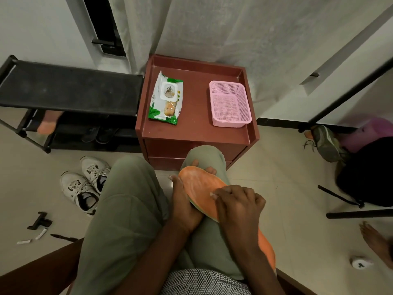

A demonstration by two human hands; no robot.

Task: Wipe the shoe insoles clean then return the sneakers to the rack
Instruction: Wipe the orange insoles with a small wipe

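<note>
An orange insole (201, 187) lies across my right thigh. My left hand (184, 206) grips it from beneath, fingers curled over its toe end. My right hand (237, 202) presses down on the insole's middle with curled fingers; a bit of white wipe shows under the fingertips. A pair of white sneakers (85, 185) stands on the floor to the left of my left knee. The black shoe rack (68, 90) is at the far left, with dark shoes on its lower shelf. A pack of wet wipes (165, 99) lies on the brown cabinet (195, 124).
A pink mesh basket (230, 103) sits on the cabinet's right side. An olive sneaker (326, 142) and a dark bag (368, 173) lie at the right. Another person's foot (377, 241) is at the lower right. Small black and white items (40, 227) litter the floor at left.
</note>
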